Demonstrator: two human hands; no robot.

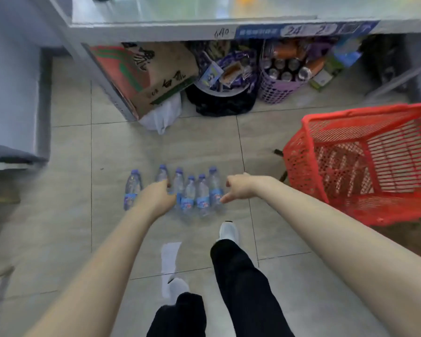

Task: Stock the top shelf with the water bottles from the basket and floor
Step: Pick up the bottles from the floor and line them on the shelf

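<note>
A tiled floor (pixel 58 147) is seen from above, with a shelf edge (pixel 156 30) at the far side. A red basket (pixel 365 166) is tipped on its side, well right of the right hand (pixel 238 188). Six water bottles (pixel 199 193) are lined up on the floor, long axes running away from the viewer, purple caps pointing toward the shelf. Five are bracketed between both hands; one lies just outside the left hand (pixel 156 198). Both hands are held apart-fingered, nothing clasped.
</note>
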